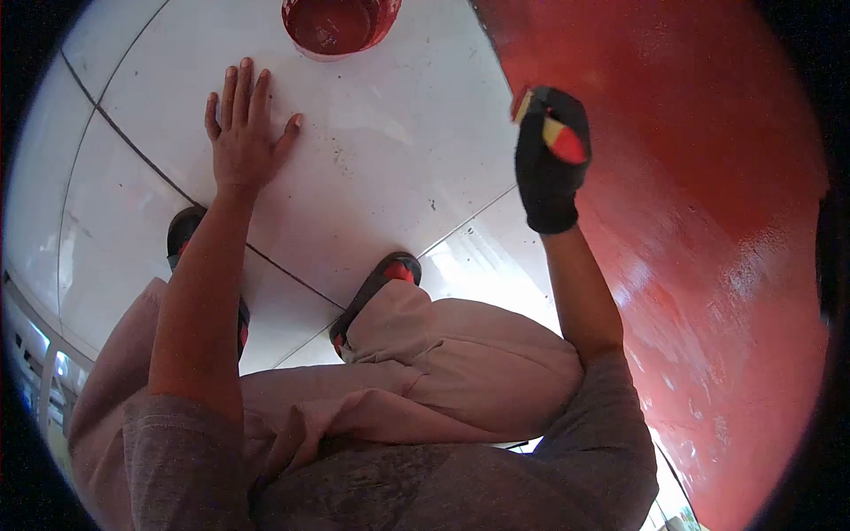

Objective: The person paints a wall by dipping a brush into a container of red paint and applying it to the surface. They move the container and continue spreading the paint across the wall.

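My left hand (241, 146) is bare and lies flat on the white tiled floor (381, 168), its fingers spread. On my right hand (551, 159) is a black glove, and its fingers wrap around a paintbrush (563, 142) with a red and yellow handle. The brush's head is mostly hidden by the glove, near the edge of a red painted wall (699, 203). Beyond my left hand, at the top of the view, stands a bucket (341, 26) with dark red paint in it and smears on its rim.
My shoes (376, 296) rest on the tiles below my bent knees. The red surface takes up the right side, with wet-looking shiny patches lower down. Dark specks dot the tiles. A metal railing (44, 380) shows at the lower left.
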`<state>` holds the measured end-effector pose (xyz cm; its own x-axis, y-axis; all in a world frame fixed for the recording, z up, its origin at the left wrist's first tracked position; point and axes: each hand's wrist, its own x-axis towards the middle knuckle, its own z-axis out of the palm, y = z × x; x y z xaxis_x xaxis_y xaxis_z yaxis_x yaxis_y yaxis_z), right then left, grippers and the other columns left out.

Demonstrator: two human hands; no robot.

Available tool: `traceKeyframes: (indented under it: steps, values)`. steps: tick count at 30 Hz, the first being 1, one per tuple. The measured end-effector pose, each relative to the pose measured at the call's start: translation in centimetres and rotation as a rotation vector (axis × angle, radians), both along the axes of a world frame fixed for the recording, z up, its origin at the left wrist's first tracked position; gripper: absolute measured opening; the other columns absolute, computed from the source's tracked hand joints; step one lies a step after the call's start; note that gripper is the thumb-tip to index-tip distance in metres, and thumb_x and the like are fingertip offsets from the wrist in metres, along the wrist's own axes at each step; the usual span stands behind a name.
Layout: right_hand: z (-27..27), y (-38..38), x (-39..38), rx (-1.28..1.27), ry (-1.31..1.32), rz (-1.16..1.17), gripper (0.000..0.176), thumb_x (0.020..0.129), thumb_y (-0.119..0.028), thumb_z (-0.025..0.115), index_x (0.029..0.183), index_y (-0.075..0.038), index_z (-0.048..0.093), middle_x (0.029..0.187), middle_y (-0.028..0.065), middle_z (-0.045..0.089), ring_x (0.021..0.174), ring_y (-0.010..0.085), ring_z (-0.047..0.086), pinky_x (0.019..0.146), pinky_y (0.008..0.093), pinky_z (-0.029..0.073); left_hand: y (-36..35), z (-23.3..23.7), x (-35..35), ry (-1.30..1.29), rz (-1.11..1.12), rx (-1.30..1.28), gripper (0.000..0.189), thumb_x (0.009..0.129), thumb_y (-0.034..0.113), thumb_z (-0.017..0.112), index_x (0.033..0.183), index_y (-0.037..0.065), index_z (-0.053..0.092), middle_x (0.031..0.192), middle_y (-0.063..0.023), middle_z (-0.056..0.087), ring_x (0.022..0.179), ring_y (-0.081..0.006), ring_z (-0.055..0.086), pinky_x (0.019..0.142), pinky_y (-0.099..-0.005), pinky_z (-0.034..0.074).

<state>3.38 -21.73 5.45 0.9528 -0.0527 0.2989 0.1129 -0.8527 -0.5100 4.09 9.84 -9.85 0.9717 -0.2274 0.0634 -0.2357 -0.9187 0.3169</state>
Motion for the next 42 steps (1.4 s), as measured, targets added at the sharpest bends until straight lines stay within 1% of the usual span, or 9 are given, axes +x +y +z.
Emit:
traceKeyframes:
  steps: [1,5,12,14,15,17,18,37,42]
  values:
    - [0.4,0.2,-0.1,0.283,0.191,-0.174,0.007,0.088,-0.005,0.062,0.094,-0.006,0.063,0.091,0.0083,0.066,0.085,0.0188,0.063,0.074,0.0318,0.049,0.0,-0.1,0.0,-0.001,-0.001,0.000,0.070,0.087,0.048,0.058,0.145,0.014,0.036,0.157,-0.0059,0.025,0.146,-0.0213,0.020,0.117,-0.0462,0.011]
    - [3.0,-3.2,0.8,0.502,0.505,-0.314,0.009,0.091,-0.004,0.060,0.100,-0.006,0.061,0.091,0.0063,0.065,0.085,0.0145,0.063,0.072,0.0274,0.052,0.0,-0.2,0.0,-0.021,-0.003,-0.003,0.069,0.088,0.048,0.057,0.145,0.014,0.037,0.157,-0.0053,0.026,0.146,-0.0211,0.020,0.117,-0.0458,0.011]
    - [2.5,-3.7,0.1,0.726,0.372,-0.114,0.015,0.086,-0.001,0.065,0.100,-0.006,0.064,0.093,0.0058,0.066,0.088,0.0150,0.064,0.078,0.0302,0.054,0.0,-0.3,-0.1,-0.039,-0.004,-0.007,0.067,0.088,0.049,0.056,0.144,0.014,0.039,0.156,-0.0053,0.027,0.146,-0.0213,0.021,0.117,-0.0468,0.012]
    - [1.3,-3.7,0.2,0.170,0.218,0.087,0.017,0.083,-0.002,0.069,0.099,-0.006,0.065,0.093,0.0071,0.067,0.087,0.0183,0.066,0.080,0.0333,0.055,0.0,-0.3,-0.1,-0.040,-0.009,0.002,0.068,0.089,0.048,0.056,0.144,0.014,0.038,0.156,-0.0060,0.027,0.145,-0.0221,0.021,0.117,-0.0468,0.012]
    - [0.9,-3.7,0.2,0.171,0.218,0.086,0.017,0.083,-0.002,0.069,0.099,-0.006,0.065,0.093,0.0071,0.067,0.087,0.0183,0.066,0.080,0.0333,0.055,0.0,-0.3,-0.1,-0.042,-0.012,0.011,0.068,0.090,0.047,0.056,0.145,0.013,0.037,0.156,-0.0068,0.027,0.145,-0.0228,0.021,0.117,-0.0468,0.013]
    - [0.5,-3.2,0.4,-0.244,0.122,0.186,0.018,0.081,-0.007,0.072,0.098,-0.007,0.066,0.094,0.0102,0.068,0.087,0.0238,0.066,0.078,0.0349,0.054,0.0,-0.3,0.0,-0.053,-0.011,0.000,0.068,0.089,0.048,0.056,0.144,0.013,0.038,0.156,-0.0061,0.027,0.145,-0.0219,0.021,0.117,-0.0464,0.012]
    - [0.5,-2.8,0.7,-0.249,0.112,0.163,0.015,0.080,-0.010,0.073,0.093,-0.008,0.066,0.091,0.0114,0.067,0.084,0.0288,0.065,0.074,0.0344,0.053,0.1,-0.4,0.0,-0.064,-0.010,-0.013,0.068,0.088,0.050,0.055,0.144,0.014,0.039,0.156,-0.0054,0.027,0.145,-0.0209,0.021,0.117,-0.0459,0.012]
    - [-3.9,-3.4,2.9,-0.236,0.076,0.113,0.017,0.080,-0.008,0.073,0.094,-0.007,0.064,0.090,0.0120,0.063,0.080,0.0295,0.063,0.070,0.0340,0.052,0.1,-0.5,-0.2,-0.023,-0.004,-0.027,0.068,0.088,0.050,0.055,0.145,0.015,0.037,0.157,-0.0053,0.025,0.146,-0.0210,0.020,0.117,-0.0456,0.010]
    - [-3.5,-2.7,2.4,-0.231,-0.120,0.169,0.017,0.080,-0.006,0.073,0.095,-0.008,0.065,0.089,0.0130,0.063,0.080,0.0296,0.062,0.069,0.0351,0.051,0.0,0.0,-0.1,-0.003,-0.002,-0.008,0.069,0.090,0.047,0.055,0.146,0.013,0.034,0.157,-0.0060,0.023,0.146,-0.0217,0.019,0.117,-0.0460,0.009]
